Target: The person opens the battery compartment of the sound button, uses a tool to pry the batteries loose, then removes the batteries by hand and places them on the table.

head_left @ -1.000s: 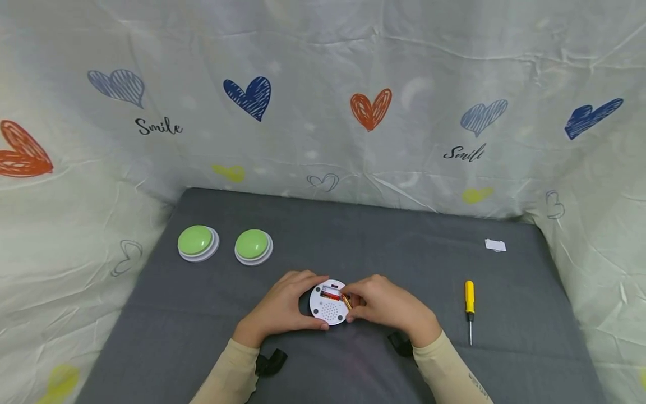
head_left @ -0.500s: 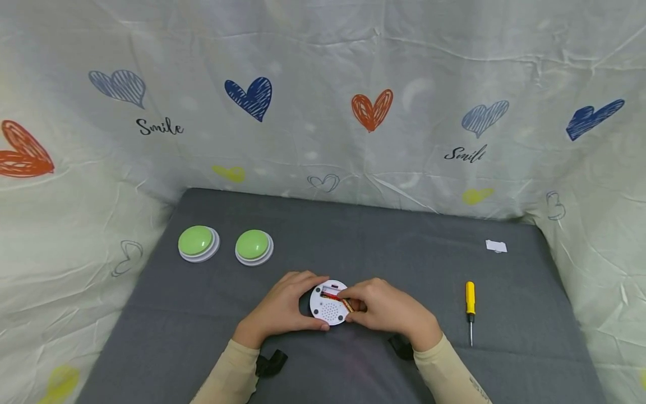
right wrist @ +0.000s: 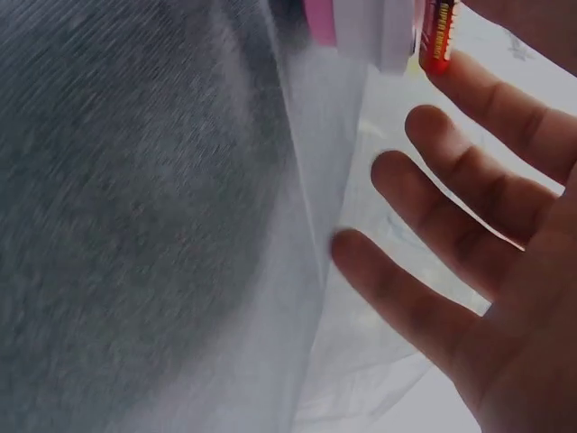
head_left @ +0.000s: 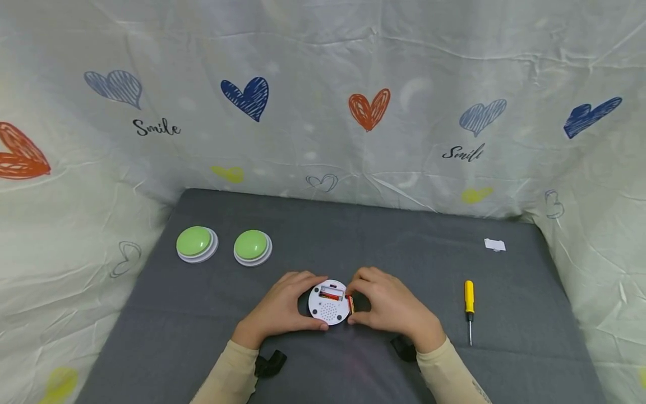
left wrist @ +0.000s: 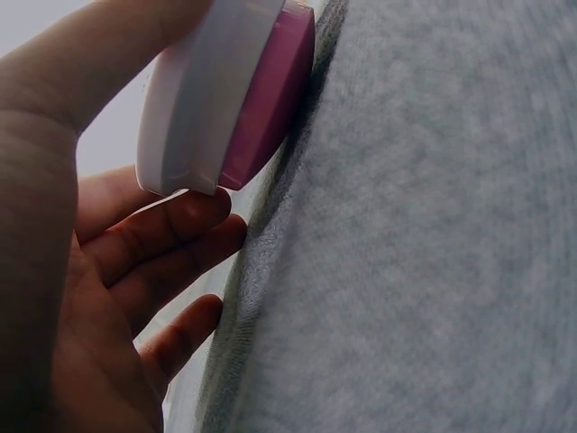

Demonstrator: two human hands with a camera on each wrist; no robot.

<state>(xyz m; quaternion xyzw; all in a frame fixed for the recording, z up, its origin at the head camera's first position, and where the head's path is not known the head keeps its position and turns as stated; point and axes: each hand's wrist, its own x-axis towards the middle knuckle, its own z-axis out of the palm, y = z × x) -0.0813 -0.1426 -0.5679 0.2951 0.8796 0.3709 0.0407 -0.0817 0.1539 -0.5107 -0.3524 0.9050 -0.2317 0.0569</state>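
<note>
My left hand [head_left: 280, 307] grips a white round push-button device [head_left: 328, 312] by its rim, underside up. A pink dome [left wrist: 275, 99] shows on its lower side in the left wrist view. One battery [head_left: 330, 296] lies in the uncovered battery compartment, beside a vacant slot. Between the thumb and index finger of my right hand [head_left: 393, 306] is a second, red-and-gold battery [right wrist: 439, 36], held by its two ends at the device's right edge. The other right fingers are spread apart in the right wrist view.
Two green-domed push buttons [head_left: 194, 242] [head_left: 250, 245] stand at the back left of the grey-covered table [head_left: 404, 247]. To the right lies a yellow-handled screwdriver [head_left: 470, 303], with a small white piece [head_left: 494, 244] behind it. A heart-printed curtain [head_left: 303, 84] encloses the table.
My right hand has shifted from over the compartment to the device's right edge. The battery it pinches has turned from slanting to nearly upright in the head view. My left hand keeps its hold.
</note>
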